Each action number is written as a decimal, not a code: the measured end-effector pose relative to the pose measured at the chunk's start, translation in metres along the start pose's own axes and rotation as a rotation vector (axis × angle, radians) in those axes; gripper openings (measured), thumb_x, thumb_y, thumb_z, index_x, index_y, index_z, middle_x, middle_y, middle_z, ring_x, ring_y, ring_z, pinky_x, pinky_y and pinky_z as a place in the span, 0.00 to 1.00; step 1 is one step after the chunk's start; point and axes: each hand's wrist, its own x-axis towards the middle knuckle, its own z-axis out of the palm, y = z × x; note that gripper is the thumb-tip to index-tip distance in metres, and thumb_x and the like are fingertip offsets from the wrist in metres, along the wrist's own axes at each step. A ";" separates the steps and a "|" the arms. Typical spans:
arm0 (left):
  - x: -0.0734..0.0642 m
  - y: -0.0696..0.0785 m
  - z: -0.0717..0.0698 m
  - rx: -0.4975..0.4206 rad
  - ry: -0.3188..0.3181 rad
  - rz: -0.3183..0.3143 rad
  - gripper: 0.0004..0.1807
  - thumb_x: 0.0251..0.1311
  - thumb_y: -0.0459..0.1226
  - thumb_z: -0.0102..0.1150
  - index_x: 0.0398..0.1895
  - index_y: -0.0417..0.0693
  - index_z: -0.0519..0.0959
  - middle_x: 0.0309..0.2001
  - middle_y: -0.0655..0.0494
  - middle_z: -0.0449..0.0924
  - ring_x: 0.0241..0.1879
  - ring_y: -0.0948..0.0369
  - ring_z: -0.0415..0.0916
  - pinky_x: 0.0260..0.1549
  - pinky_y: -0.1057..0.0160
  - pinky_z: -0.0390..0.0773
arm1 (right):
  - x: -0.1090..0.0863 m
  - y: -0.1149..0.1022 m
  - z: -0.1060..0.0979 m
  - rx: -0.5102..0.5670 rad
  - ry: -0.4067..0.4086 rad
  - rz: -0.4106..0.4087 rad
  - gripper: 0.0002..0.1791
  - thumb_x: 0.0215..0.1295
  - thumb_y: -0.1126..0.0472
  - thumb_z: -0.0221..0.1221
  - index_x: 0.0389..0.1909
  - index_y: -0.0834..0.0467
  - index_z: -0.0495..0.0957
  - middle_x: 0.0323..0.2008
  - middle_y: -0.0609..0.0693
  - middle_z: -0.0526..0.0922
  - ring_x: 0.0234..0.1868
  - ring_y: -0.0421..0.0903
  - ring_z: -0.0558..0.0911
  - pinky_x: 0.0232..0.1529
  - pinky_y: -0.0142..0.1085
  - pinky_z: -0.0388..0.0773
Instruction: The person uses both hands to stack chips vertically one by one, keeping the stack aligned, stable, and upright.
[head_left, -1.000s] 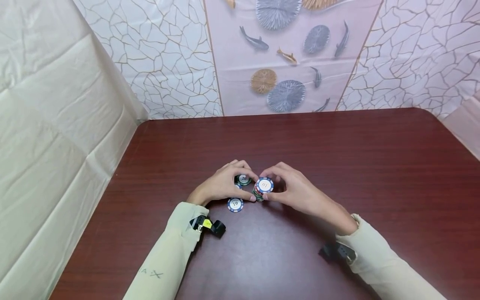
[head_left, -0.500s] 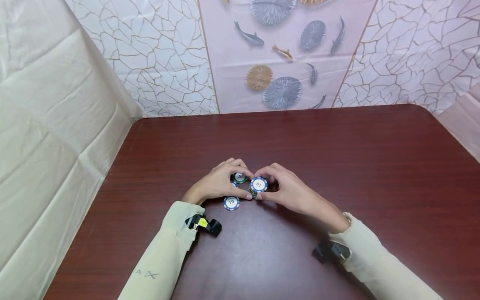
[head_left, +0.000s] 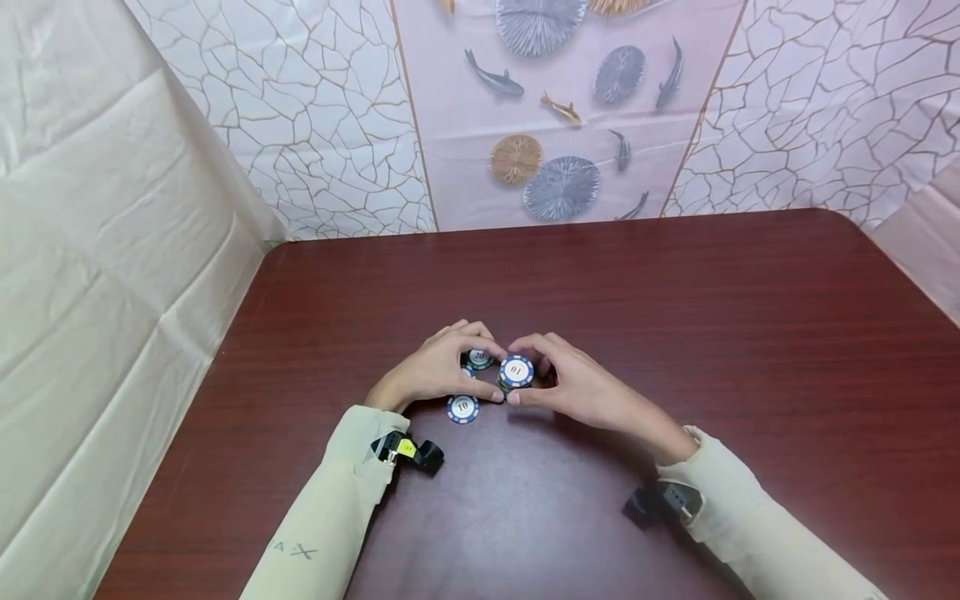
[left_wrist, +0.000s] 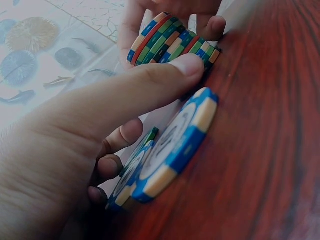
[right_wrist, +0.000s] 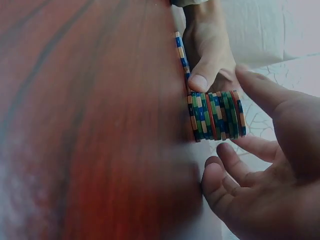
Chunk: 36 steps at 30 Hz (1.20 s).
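Observation:
A tall stack of poker chips point(right_wrist: 215, 116), green, blue and red edged, stands upright on the table with a blue-and-white chip point(head_left: 516, 372) marked 10 on top. My left hand point(head_left: 438, 367) holds the stack low down, its thumb against the side in both wrist views; its other fingertips are partly hidden. Around the stack my right hand point(head_left: 581, 385) is curved, with gaps visible between its fingers and the chips in the right wrist view. Beneath my left hand lie a blue 10 chip point(head_left: 462, 408), a green 20 chip point(head_left: 480, 358) and another, partly covered blue chip point(head_left: 468, 372).
The dark red wooden table point(head_left: 675, 317) extends to both sides and in front. A patterned cloth point(head_left: 337, 117) hangs behind its far edge, and a pale fabric sheet point(head_left: 112, 250) hangs at the left. Each wrist wears a black strap with a camera.
The top 10 chip has come to sit more squarely over the stack. My right thumb has eased slightly away from its edge. My left hand stays by the stack; the head view shifted a little.

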 end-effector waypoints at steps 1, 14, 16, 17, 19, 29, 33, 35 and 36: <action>0.000 0.000 0.000 0.002 -0.001 0.001 0.26 0.48 0.53 0.84 0.53 0.65 0.89 0.47 0.72 0.78 0.49 0.65 0.69 0.54 0.55 0.69 | 0.000 0.001 -0.001 0.022 -0.015 0.010 0.32 0.66 0.53 0.74 0.66 0.57 0.75 0.45 0.52 0.76 0.39 0.46 0.76 0.40 0.36 0.75; -0.001 -0.001 -0.005 -0.064 -0.014 0.029 0.21 0.56 0.41 0.68 0.54 0.70 0.86 0.49 0.72 0.79 0.54 0.66 0.69 0.59 0.54 0.69 | 0.002 0.007 0.004 0.107 -0.040 0.151 0.30 0.61 0.62 0.74 0.63 0.62 0.76 0.27 0.45 0.76 0.28 0.42 0.74 0.33 0.33 0.69; -0.001 -0.001 -0.006 -0.077 -0.010 0.039 0.22 0.56 0.38 0.64 0.54 0.68 0.86 0.49 0.71 0.79 0.54 0.66 0.70 0.59 0.54 0.68 | 0.002 0.007 0.007 0.066 -0.015 0.163 0.28 0.60 0.60 0.74 0.61 0.59 0.79 0.27 0.44 0.77 0.28 0.41 0.74 0.33 0.33 0.69; -0.001 -0.001 -0.006 -0.080 -0.009 0.043 0.22 0.57 0.37 0.63 0.55 0.67 0.86 0.49 0.70 0.79 0.53 0.66 0.70 0.59 0.54 0.68 | 0.001 0.008 0.009 0.046 -0.003 0.169 0.27 0.60 0.59 0.75 0.60 0.57 0.80 0.28 0.44 0.77 0.28 0.41 0.74 0.33 0.34 0.69; -0.001 -0.002 -0.005 -0.091 -0.008 0.047 0.21 0.60 0.37 0.62 0.55 0.65 0.86 0.49 0.69 0.79 0.53 0.65 0.70 0.59 0.54 0.69 | 0.000 0.008 0.012 0.005 0.021 0.181 0.25 0.59 0.56 0.75 0.57 0.54 0.82 0.28 0.43 0.78 0.28 0.40 0.74 0.34 0.35 0.69; -0.006 0.002 -0.004 -0.168 0.032 -0.034 0.11 0.77 0.39 0.59 0.55 0.62 0.86 0.51 0.64 0.80 0.49 0.62 0.75 0.50 0.57 0.75 | -0.004 0.011 0.020 -0.035 0.056 0.154 0.18 0.59 0.53 0.76 0.48 0.48 0.83 0.25 0.38 0.79 0.24 0.37 0.75 0.34 0.35 0.69; -0.007 0.012 -0.015 -0.163 0.090 -0.068 0.11 0.76 0.36 0.60 0.55 0.55 0.87 0.49 0.62 0.80 0.46 0.61 0.77 0.47 0.56 0.77 | -0.006 0.013 0.019 -0.055 0.068 0.146 0.18 0.59 0.52 0.77 0.48 0.47 0.83 0.24 0.37 0.78 0.23 0.36 0.75 0.36 0.37 0.70; -0.006 0.018 -0.021 -0.146 0.116 -0.076 0.11 0.74 0.35 0.62 0.55 0.51 0.86 0.48 0.61 0.80 0.46 0.61 0.78 0.47 0.56 0.78 | -0.007 0.014 0.018 -0.062 0.079 0.147 0.18 0.59 0.52 0.77 0.47 0.47 0.83 0.24 0.37 0.78 0.23 0.36 0.75 0.36 0.37 0.70; -0.005 0.021 -0.024 -0.135 0.124 -0.077 0.11 0.73 0.35 0.64 0.55 0.49 0.86 0.48 0.60 0.81 0.46 0.60 0.79 0.48 0.55 0.79 | -0.008 0.015 0.017 -0.065 0.087 0.148 0.18 0.58 0.52 0.77 0.47 0.48 0.83 0.23 0.37 0.78 0.23 0.36 0.75 0.35 0.37 0.69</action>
